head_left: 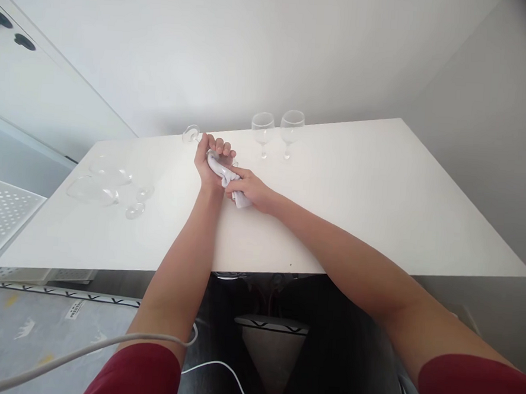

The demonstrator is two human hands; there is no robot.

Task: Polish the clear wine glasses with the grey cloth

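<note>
My left hand (210, 158) is wrapped round a stemmed wine glass, whose clear foot (191, 134) sticks out past the thumb to the upper left. Most of the bowl is hidden by the fingers. In my right hand (251, 188) is a white cloth (222, 172), pinched between thumb and fingers. The cloth reaches up to the rim of the held glass, and part of it hangs below my right hand. Both hands meet just above the white table (361, 191), left of its middle.
Two wine glasses (263, 128) (292, 127) stand upright at the table's back edge. Two more clear glasses (93, 191) lie on their sides at the left. A perforated white basket (3, 211) stands beyond the left edge. A white cable (102, 346) crosses near my left arm.
</note>
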